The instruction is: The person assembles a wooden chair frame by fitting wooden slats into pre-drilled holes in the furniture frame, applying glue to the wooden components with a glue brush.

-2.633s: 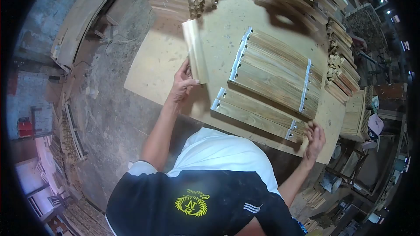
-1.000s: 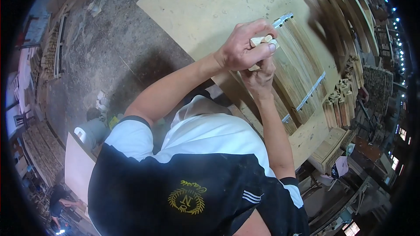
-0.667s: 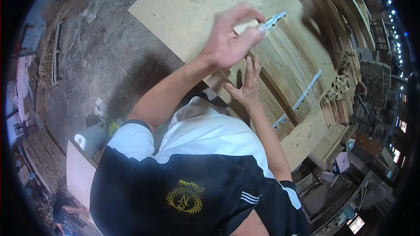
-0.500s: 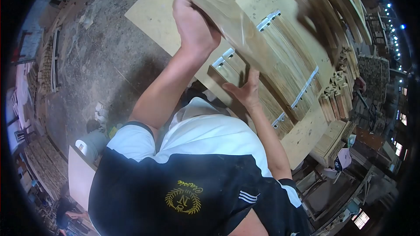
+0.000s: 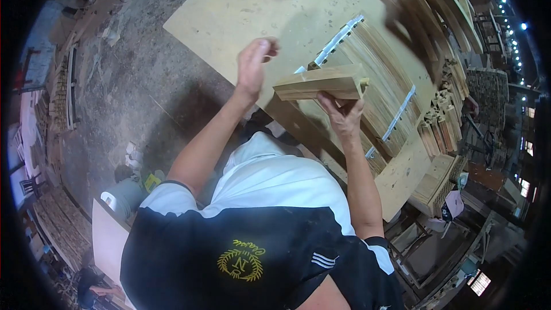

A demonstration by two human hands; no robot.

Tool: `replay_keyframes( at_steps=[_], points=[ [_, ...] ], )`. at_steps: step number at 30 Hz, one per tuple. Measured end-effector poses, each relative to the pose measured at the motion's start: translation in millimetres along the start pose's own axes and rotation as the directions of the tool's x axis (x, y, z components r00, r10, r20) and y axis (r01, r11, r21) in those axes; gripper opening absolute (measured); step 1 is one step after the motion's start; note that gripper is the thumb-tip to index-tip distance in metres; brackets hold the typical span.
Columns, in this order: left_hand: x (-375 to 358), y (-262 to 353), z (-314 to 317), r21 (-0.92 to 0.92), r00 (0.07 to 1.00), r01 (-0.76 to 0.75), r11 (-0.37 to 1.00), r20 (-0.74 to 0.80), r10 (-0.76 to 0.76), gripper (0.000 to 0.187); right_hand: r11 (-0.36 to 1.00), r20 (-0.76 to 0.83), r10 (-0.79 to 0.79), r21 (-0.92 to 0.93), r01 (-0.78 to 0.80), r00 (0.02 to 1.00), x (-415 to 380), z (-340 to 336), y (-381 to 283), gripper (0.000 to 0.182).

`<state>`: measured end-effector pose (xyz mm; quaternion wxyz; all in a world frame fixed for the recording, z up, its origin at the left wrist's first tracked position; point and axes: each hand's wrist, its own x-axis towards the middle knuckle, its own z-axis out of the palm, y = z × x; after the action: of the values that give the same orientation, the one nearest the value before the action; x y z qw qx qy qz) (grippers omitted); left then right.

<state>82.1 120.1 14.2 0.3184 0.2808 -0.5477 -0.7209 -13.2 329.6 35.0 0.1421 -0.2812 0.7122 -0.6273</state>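
Note:
My right hand point(image 5: 344, 116) grips a thick, pale wooden board point(image 5: 318, 85) near its right end, thumb and fingers around its lower side. A small stub sticks out of that end. To the left, my left hand point(image 5: 252, 69) is raised apart from the board, its fingers loosely bent with nothing visible in them. Behind the held board, a row of wooden slats point(image 5: 381, 66) lies side by side on the plywood tabletop point(image 5: 229, 23). Whitish strips with small dark pieces run across the slat ends. Another wooden piece point(image 5: 304, 123) lies nearer my body, partly covered by the held board.
Curved wooden pieces point(image 5: 433, 14) are stacked at the far right of the table. Bundles of short wood pieces point(image 5: 442, 117) stand below them. A grey bucket point(image 5: 123, 195) is on the left by the concrete floor point(image 5: 126, 86). Another person point(image 5: 94, 287) is partly visible at lower left.
My left hand has let go of the board and drawn back toward me. The board has swung down and turned more crosswise, now held by my right hand alone.

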Motion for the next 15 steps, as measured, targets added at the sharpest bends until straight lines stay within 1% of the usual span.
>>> replay_keyframes(
  at_steps=[2, 3, 5, 8, 9, 10, 11, 12, 13, 14, 15],
  points=[
    [-1.3, 6.1, 13.9, 0.012, 0.984, -0.074, 0.997, 0.161, 0.071, 0.04, 0.991, 0.117, -0.03, -0.129, 0.045, 0.993, 10.8, -7.8, -2.6, 0.039],
    [-1.9, 6.4, 20.6, 0.029, 0.975, -0.091, 0.995, 0.208, 0.083, 0.044, 0.966, 0.158, -0.12, -0.207, 0.152, 0.98, 16.7, -8.4, -7.4, 0.041],
    [-2.3, 6.1, 32.1, 0.059, 0.947, -0.126, 0.99, 0.306, 0.102, 0.051, 0.867, 0.255, -0.286, -0.343, 0.363, 0.924, 30.3, -6.7, -26.7, 0.045],
    [-8.1, 3.7, 40.7, 0.062, 0.916, -0.156, 0.986, 0.382, 0.121, 0.057, 0.692, 0.271, -0.518, -0.425, 0.584, 0.811, 33.9, 5.1, -34.3, 0.048],
    [-10.9, -2.0, 40.5, 0.088, 0.905, -0.296, 0.951, 0.344, 0.25, 0.06, 0.641, 0.282, -0.571, -0.434, 0.633, 0.771, 33.1, 11.8, -38.6, 0.047],
    [-14.8, -12.1, 40.4, 0.118, 0.873, -0.428, 0.896, 0.311, 0.376, 0.065, 0.587, 0.292, -0.619, -0.445, 0.676, 0.729, 31.4, 19.5, -44.5, 0.047],
    [-18.2, -20.8, 41.0, 0.151, 0.82, -0.55, 0.821, 0.287, 0.496, 0.069, 0.57, 0.32, -0.608, -0.461, 0.68, 0.726, 30.2, 21.5, -49.0, 0.047],
    [-23.0, -28.7, 42.3, 0.062, 0.871, -0.46, 0.886, 0.226, 0.436, 0.073, 0.552, 0.348, -0.597, -0.476, 0.685, 0.723, 29.3, 23.5, -53.4, 0.048],
    [-28.1, -32.2, 44.4, -0.032, 0.915, -0.364, 0.931, 0.172, 0.364, 0.077, 0.573, 0.392, -0.525, -0.494, 0.654, 0.756, 27.8, 22.6, -57.1, 0.05],
    [-30.2, -35.3, 45.6, -0.129, 0.951, -0.267, 0.955, 0.125, 0.283, 0.081, 0.6, 0.402, -0.476, -0.502, 0.623, 0.782, 25.4, 23.1, -56.8, 0.049],
    [-30.6, -38.4, 43.9, -0.051, 0.957, -0.257, 0.965, 0.126, 0.261, 0.089, 0.625, 0.41, -0.426, -0.511, 0.59, 0.806, 23.1, 23.7, -56.6, 0.049]
  ],
)
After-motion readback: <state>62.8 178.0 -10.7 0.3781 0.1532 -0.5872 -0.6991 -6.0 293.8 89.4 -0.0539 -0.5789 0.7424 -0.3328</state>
